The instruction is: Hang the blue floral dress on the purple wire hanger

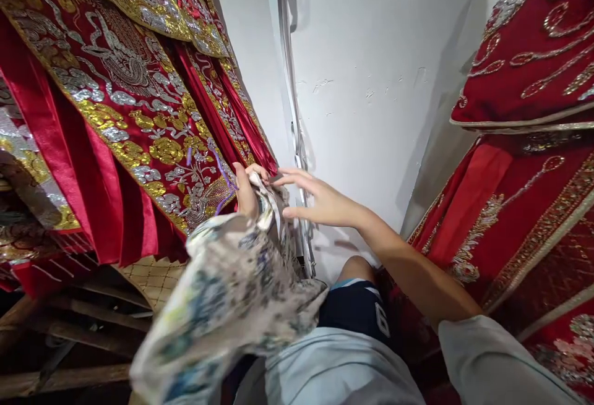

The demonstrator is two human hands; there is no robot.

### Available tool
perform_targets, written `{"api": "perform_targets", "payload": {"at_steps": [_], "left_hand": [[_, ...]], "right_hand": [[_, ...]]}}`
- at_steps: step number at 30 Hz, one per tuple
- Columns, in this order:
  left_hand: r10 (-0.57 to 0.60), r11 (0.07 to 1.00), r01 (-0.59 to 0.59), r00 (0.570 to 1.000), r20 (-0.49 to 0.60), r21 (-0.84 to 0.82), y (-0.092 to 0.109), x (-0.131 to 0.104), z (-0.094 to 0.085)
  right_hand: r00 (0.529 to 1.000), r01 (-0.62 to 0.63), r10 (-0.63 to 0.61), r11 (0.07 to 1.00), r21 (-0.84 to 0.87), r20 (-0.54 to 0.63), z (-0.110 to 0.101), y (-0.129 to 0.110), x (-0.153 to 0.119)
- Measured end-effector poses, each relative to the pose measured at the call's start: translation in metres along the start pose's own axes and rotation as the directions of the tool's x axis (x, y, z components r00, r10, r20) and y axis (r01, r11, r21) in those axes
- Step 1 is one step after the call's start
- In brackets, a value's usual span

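My left hand (pixel 247 191) is closed on the gathered upper part of a pale floral cloth (pixel 241 287) with blue, grey and yellow print. The cloth drapes down over my left forearm, hides it, and is blurred lower down. Just right of the bunched part, my right hand (pixel 318 198) has its fingers stretched out and the thumb apart, holding nothing. Its fingertips lie close to the cloth; whether they touch it I cannot tell. A thin purple strip (pixel 223 173) shows beside my left hand, its kind unclear.
Red embroidered garments with gold and silver sequins (pixel 125 89) hang at the left. More beaded red garments (pixel 524 83) hang at the right. Between them stands a white wall (pixel 371 114) with a vertical cable strip (pixel 294 102). Wooden bars (pixel 88 318) lie low at the left.
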State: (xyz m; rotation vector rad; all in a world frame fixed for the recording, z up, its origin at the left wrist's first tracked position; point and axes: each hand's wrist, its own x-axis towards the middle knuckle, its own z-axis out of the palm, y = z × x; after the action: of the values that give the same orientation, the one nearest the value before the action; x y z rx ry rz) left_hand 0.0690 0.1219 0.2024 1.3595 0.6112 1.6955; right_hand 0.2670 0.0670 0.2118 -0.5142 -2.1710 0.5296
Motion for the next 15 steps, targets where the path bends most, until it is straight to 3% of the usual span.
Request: {"api": "perform_targets", "payload": {"at_steps": [2, 6, 9, 12, 15], "left_hand": [[-0.021, 0.987, 0.035, 0.996, 0.088, -0.157, 0.007, -0.011, 0.013], [-0.136, 0.935, 0.194, 0.969, 0.207, -0.298, 0.019, -0.029, 0.032], [-0.087, 0.957, 0.129, 0.982, 0.167, -0.261, 0.023, -0.034, 0.036], [-0.006, 0.988, 0.022, 0.995, 0.099, -0.154, 0.025, -0.031, 0.033], [-0.053, 0.998, 0.060, 0.983, 0.176, -0.031, 0.023, -0.025, 0.035]], "right_hand": [[0.974, -0.084, 0.068, 0.994, -0.069, -0.216, 0.006, 0.018, -0.006], [0.922, -0.254, 0.294, 0.951, 0.180, -0.253, 0.017, 0.055, -0.034], [0.819, -0.253, 0.427, 0.868, 0.428, -0.382, 0.024, 0.064, -0.066], [0.711, -0.236, 0.506, 0.826, 0.512, -0.488, 0.021, 0.058, -0.097], [0.696, -0.278, 0.569, 0.775, 0.567, -0.437, 0.012, 0.049, -0.114]]}}
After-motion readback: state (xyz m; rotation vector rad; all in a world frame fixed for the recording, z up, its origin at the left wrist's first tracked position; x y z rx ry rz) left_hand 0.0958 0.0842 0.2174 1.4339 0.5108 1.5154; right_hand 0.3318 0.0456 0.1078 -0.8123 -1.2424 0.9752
